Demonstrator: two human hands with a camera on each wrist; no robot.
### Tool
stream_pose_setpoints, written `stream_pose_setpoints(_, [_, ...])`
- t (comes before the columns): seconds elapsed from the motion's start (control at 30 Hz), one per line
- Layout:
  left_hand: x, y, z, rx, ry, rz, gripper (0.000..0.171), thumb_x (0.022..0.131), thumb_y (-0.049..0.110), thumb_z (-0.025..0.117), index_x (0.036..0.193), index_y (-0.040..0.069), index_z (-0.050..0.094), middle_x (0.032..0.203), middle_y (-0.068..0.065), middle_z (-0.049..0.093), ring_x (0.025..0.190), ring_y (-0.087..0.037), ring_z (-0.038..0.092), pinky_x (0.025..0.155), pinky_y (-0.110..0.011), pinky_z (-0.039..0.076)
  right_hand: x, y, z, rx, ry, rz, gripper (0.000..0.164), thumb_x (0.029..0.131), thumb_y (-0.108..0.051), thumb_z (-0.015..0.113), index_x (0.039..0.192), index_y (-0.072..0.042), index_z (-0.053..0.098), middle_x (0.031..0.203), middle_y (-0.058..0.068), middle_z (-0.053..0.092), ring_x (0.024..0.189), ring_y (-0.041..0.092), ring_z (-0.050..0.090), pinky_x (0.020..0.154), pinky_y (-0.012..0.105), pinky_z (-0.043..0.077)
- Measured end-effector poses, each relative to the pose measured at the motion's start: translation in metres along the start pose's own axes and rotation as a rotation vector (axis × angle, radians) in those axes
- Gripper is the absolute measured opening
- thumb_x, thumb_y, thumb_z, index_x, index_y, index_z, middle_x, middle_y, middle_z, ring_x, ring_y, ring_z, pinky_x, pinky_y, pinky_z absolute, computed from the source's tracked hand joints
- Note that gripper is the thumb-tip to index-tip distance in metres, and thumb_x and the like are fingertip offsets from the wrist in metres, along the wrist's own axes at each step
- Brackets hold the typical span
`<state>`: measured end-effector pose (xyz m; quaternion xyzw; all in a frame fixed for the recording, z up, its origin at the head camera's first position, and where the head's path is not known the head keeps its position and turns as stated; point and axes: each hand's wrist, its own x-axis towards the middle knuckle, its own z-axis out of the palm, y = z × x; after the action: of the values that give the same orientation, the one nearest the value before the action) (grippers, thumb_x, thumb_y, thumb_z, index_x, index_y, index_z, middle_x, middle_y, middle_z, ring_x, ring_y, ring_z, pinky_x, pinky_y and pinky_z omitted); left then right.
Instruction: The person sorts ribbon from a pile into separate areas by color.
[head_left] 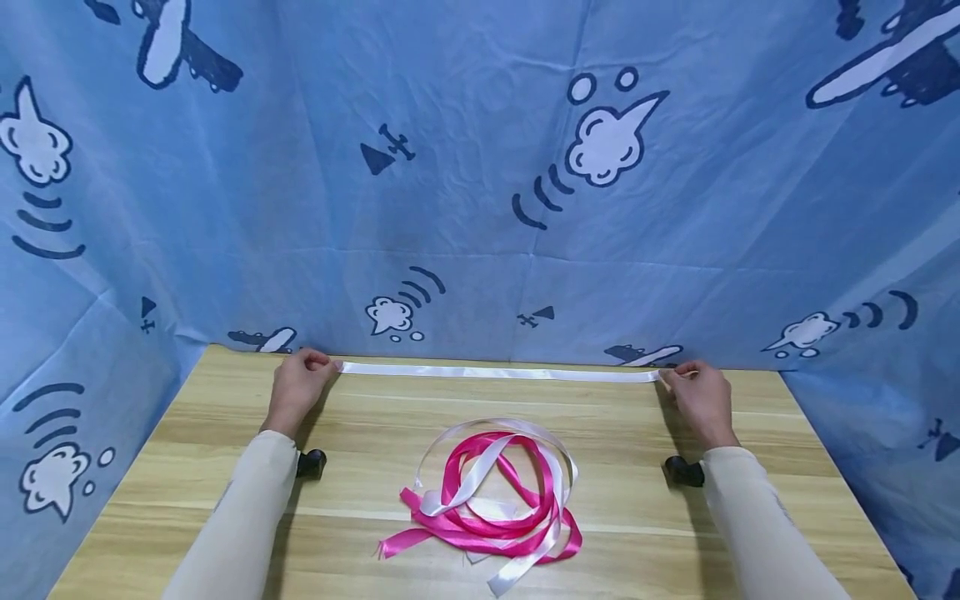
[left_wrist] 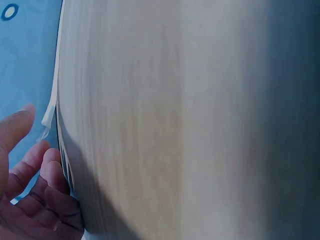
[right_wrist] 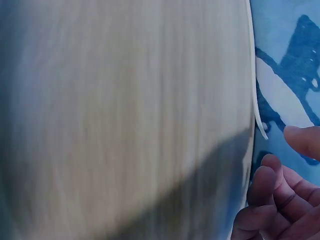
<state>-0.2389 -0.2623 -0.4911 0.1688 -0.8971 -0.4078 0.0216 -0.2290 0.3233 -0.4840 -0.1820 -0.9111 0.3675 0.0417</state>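
A white satin ribbon (head_left: 498, 372) lies stretched out nearly straight along the back edge of the wooden table. Its left end is beside the fingertips of my left hand (head_left: 297, 387). In the left wrist view, the thumb (left_wrist: 19, 126) and forefinger stand apart near the frayed ribbon end (left_wrist: 47, 119). At the other end is my right hand (head_left: 702, 402). The right wrist view shows that thumb (right_wrist: 302, 142) parted from the loosely bent fingers, with the ribbon tip (right_wrist: 263, 131) just off them. Neither hand visibly pinches the ribbon.
Loops of pink ribbon (head_left: 551, 492) and white ribbon (head_left: 480, 471) lie piled at the front middle of the table (head_left: 360, 433). A blue patterned cloth (head_left: 465, 208) hangs behind the table and at both sides. Dark wrist cameras (head_left: 684, 472) stick out from the sleeves.
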Motion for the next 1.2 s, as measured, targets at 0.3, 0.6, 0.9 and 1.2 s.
stream_pose_setpoints(0.3, [-0.012, -0.010, -0.012, -0.055, 0.059, 0.058, 0.039, 0.103, 0.027, 0.068, 0.127, -0.002, 0.063, 0.110, -0.020, 0.068, 0.098, -0.031, 0.063, 0.076, -0.029, 0.045, -0.015, -0.003, -0.022, 0.017, 0.062, -0.058, 0.043, 0.105, -0.032, 0.062, 0.123, 0.007, 0.061, 0.086, 0.018, 0.073, 0.064, 0.014, 0.066, 0.052, 0.029, 0.047])
stream_pose_setpoints(0.6, [-0.038, 0.005, -0.023, -0.045, 0.043, 0.200, 0.041, 0.104, 0.028, 0.068, 0.133, -0.001, 0.063, 0.109, -0.017, 0.066, 0.092, -0.024, 0.057, 0.074, -0.026, 0.046, -0.045, -0.012, -0.036, 0.031, 0.088, -0.148, 0.047, 0.105, -0.038, 0.063, 0.126, 0.003, 0.064, 0.104, 0.024, 0.073, 0.066, -0.003, 0.063, 0.057, 0.023, 0.047])
stream_pose_setpoints(0.9, [-0.059, 0.019, -0.024, -0.063, -0.009, 0.310, 0.039, 0.104, 0.027, 0.067, 0.132, 0.000, 0.064, 0.116, -0.018, 0.068, 0.106, -0.029, 0.062, 0.082, -0.028, 0.048, -0.066, -0.024, -0.034, 0.040, 0.067, -0.212, 0.043, 0.104, -0.033, 0.066, 0.128, 0.003, 0.067, 0.109, 0.023, 0.075, 0.072, -0.009, 0.061, 0.060, 0.019, 0.048])
stream_pose_setpoints(1.2, [-0.074, 0.028, -0.005, -0.130, -0.093, 0.334, 0.036, 0.104, 0.025, 0.068, 0.133, 0.004, 0.064, 0.128, -0.016, 0.069, 0.116, -0.030, 0.064, 0.091, -0.038, 0.049, -0.083, -0.032, -0.019, 0.026, 0.041, -0.358, 0.038, 0.104, -0.030, 0.067, 0.130, -0.001, 0.068, 0.118, 0.020, 0.074, 0.089, -0.025, 0.045, 0.079, 0.014, 0.045])
